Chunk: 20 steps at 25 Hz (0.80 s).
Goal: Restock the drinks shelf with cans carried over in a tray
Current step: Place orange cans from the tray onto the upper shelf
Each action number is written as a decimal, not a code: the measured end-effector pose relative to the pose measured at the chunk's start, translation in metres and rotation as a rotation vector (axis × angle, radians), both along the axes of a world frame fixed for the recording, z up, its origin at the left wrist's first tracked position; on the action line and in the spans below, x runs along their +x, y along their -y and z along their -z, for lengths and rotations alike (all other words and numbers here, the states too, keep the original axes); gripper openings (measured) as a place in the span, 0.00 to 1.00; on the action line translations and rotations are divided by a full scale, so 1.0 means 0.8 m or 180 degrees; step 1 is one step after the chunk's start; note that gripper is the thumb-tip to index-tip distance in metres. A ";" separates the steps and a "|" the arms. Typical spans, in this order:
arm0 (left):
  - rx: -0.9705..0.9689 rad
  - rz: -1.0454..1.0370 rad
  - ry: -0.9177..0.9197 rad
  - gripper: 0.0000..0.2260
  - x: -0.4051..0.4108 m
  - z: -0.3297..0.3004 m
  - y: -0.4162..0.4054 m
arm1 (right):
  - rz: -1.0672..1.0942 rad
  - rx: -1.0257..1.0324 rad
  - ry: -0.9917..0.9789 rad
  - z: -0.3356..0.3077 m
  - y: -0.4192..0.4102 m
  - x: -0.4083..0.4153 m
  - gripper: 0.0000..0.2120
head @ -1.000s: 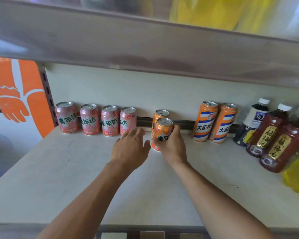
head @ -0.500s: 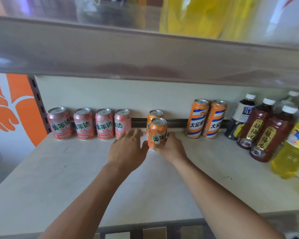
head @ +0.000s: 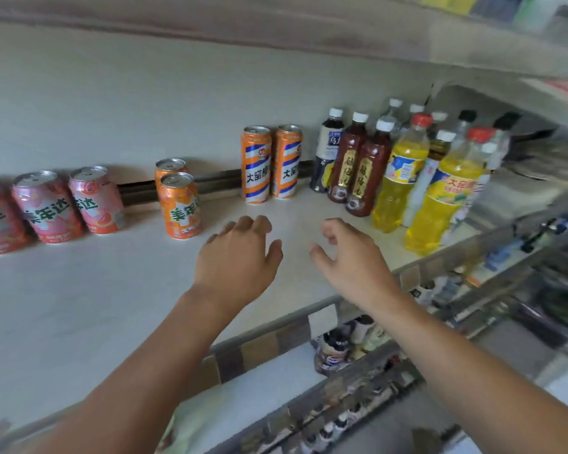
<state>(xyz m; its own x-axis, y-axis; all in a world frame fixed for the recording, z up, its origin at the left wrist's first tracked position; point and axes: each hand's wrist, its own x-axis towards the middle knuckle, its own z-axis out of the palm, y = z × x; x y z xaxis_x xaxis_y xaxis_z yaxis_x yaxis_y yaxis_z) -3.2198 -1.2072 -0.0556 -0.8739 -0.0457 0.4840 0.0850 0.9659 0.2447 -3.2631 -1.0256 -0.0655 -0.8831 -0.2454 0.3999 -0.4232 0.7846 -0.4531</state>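
1. The left hand [head: 236, 257] hovers over the shelf [head: 79, 306] with fingers loosely curled, holding nothing.
2. The right hand [head: 353, 260] hangs beside it, also relaxed and empty.
3. The front orange can [head: 179, 206] stands upright on the shelf, left of and beyond both hands, apart from them.
4. A second orange can [head: 170, 167] stands just behind it, possibly touching.
5. Pink cans [head: 46, 206] line the far left; two tall striped cans [head: 271, 163] and bottles [head: 397, 178] stand to the right.
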 end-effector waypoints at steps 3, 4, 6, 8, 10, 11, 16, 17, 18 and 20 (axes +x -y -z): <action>-0.0062 0.0554 -0.0073 0.17 -0.011 0.004 -0.086 | 0.0451 0.0235 -0.0066 0.002 -0.092 0.034 0.22; -0.0057 0.0757 -0.0037 0.17 -0.013 0.007 -0.117 | 0.0607 0.0359 -0.0045 0.006 -0.123 0.046 0.22; -0.0115 0.1154 0.0069 0.16 -0.013 0.014 -0.180 | 0.0890 0.0545 0.0027 0.015 -0.185 0.072 0.22; -0.0249 0.1481 0.0105 0.16 -0.008 0.025 -0.235 | 0.1140 0.0574 0.0169 0.024 -0.236 0.099 0.22; -0.0369 0.1848 0.0124 0.15 0.002 0.037 -0.297 | 0.1462 0.0553 0.0285 0.036 -0.294 0.132 0.20; -0.0390 0.2026 0.0173 0.15 0.008 0.042 -0.327 | 0.1644 0.0530 0.0343 0.044 -0.320 0.149 0.20; -0.0459 0.2726 0.0393 0.13 0.045 0.076 -0.451 | 0.2356 0.0406 0.0828 0.097 -0.432 0.231 0.20; -0.0475 0.2824 0.0421 0.13 0.053 0.084 -0.472 | 0.2480 0.0385 0.0897 0.107 -0.453 0.245 0.19; -0.0497 0.2889 0.0485 0.13 0.061 0.092 -0.492 | 0.2600 0.0384 0.0974 0.117 -0.473 0.258 0.18; -0.0588 0.2974 0.0627 0.14 0.079 0.107 -0.526 | 0.2849 0.0396 0.1166 0.134 -0.508 0.284 0.16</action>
